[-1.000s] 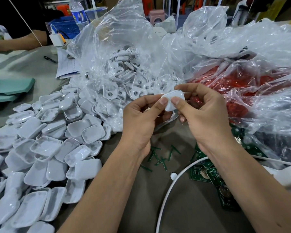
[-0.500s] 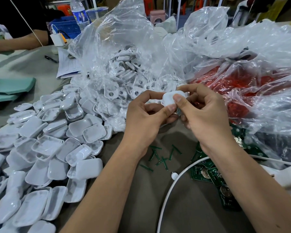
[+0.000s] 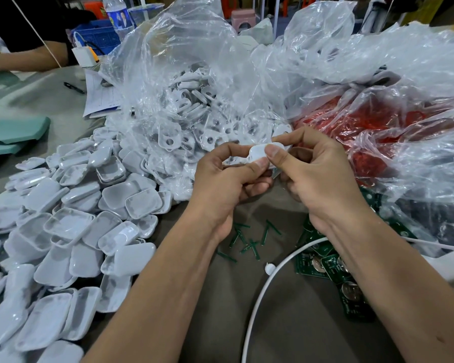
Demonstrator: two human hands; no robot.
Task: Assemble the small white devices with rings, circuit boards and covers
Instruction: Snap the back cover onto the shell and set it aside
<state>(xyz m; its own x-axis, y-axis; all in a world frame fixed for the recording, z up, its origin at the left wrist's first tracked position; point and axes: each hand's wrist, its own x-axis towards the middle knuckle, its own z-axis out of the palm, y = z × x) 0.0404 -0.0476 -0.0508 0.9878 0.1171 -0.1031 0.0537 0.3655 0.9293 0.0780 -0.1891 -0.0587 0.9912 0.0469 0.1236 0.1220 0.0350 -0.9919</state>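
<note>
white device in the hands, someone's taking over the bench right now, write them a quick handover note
Left hand: thumb and fingers pinch the white device.
Right hand: also pinches it, thumb pressing on top, held above the table in front of the bags.
Parts: loose white covers heaped at left; holed white pieces in the clear bag; circuit boards at right under the right forearm; red parts in the bag behind.
Done: one device in hand with its cover on; whether it is fully snapped cannot be told.
Left: finish it, set it aside, build the rest.
</note>
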